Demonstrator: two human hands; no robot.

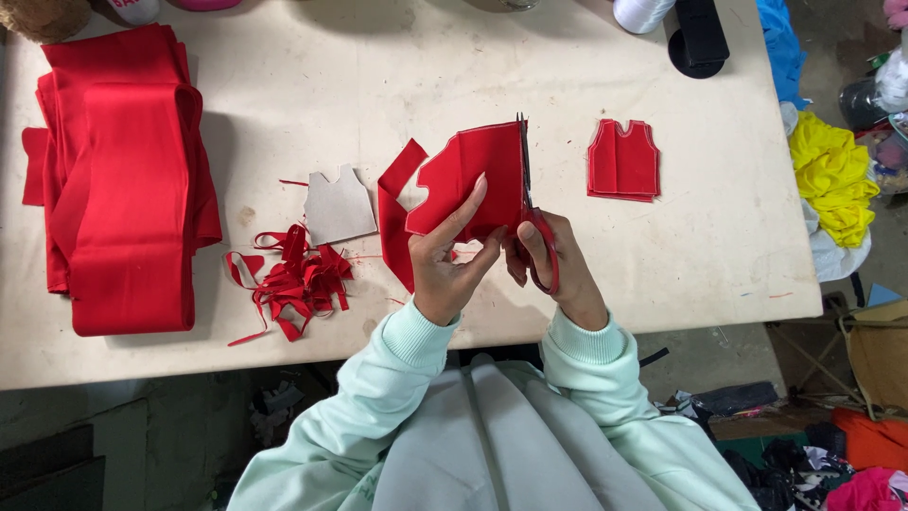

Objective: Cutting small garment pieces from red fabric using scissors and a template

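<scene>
Above table [662, 265] — red fabric [468, 180] in left hand [445, 260], scissors [530, 218] beside.

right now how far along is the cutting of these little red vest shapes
Done: a stack of cut vest pieces lies to the right, with red offcuts by the cardboard template. In hand: the left hand holds a red piece while the right hand runs scissors along its edge. Left: the folded red fabric.
</scene>
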